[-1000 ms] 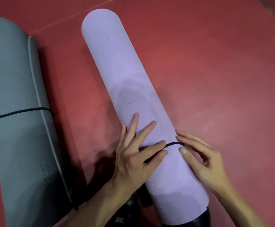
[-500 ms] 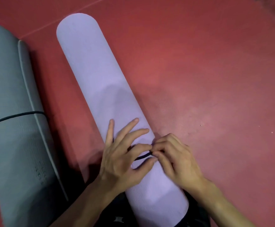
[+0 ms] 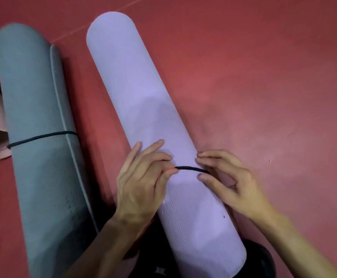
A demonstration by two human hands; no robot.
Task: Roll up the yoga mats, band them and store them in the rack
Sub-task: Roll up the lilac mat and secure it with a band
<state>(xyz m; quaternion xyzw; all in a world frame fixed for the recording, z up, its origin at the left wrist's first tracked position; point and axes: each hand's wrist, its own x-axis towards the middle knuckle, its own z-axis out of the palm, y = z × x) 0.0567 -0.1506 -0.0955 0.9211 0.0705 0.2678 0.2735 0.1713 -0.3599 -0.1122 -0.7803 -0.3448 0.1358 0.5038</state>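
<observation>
Banding is the step in hand. The black elastic band (image 3: 191, 169) is pinched at one end in the grip of the left hand (image 3: 143, 181) and at the other in the grip of the right hand (image 3: 237, 183). It is drawn taut across the top of the rolled lilac yoga mat (image 3: 143, 93), toward its near end. Whether it passes fully round cannot be told. The mat is laid slantwise on the red floor (image 3: 263, 77). A grey rolled mat (image 3: 39, 101), already banded, lies just beside it on the left. Next, the band probably has to be seated snugly and released without the roll being loosened.
</observation>
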